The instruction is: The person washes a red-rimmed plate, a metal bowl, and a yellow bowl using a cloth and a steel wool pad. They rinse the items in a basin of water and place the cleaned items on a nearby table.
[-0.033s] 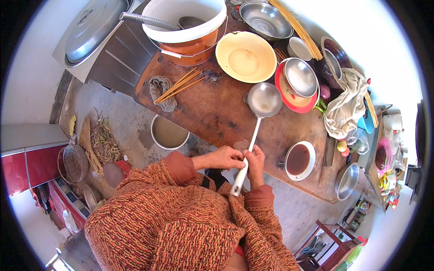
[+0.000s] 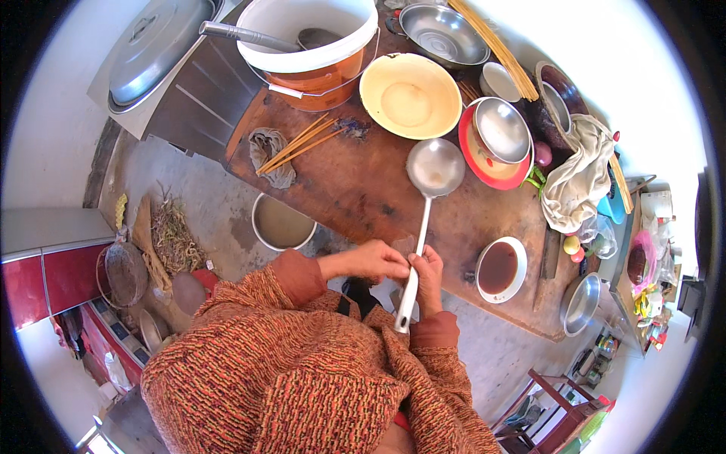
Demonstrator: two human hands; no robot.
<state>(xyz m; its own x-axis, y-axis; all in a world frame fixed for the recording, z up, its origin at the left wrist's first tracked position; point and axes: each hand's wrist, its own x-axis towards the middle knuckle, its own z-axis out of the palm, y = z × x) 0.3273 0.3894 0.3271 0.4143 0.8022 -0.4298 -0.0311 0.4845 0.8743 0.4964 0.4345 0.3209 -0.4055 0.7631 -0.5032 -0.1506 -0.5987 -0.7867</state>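
A ladle [image 2: 436, 168] with a round metal bowl and a long whitish handle lies across my front, its bowl above the wooden table. My right hand [image 2: 429, 278] is wrapped round the handle, and the handle's end sticks out below it toward me. Close beside the handle, my left hand [image 2: 374, 261] has its fingertips pinched together at my right thumb. What those fingertips hold, if anything, is too small to make out. Right of my hands, a white bowl [image 2: 520, 284] of dark reddish-brown liquid stands on the table.
On the wooden table [image 2: 355, 189] are a cream basin [image 2: 408, 94], a white bucket [image 2: 310, 79], chopsticks [image 2: 301, 145] by a grey rag [image 2: 266, 147], a metal bowl [image 2: 503, 130] on a red-rimmed plate, and a pale cloth [image 2: 576, 178]. A pot [image 2: 261, 236] of cloudy liquid sits below the table's edge.
The ladle has turned slightly: its bowl has shifted a little left and the handle's end a little right. My left hand has barely moved, still pinched by the handle.
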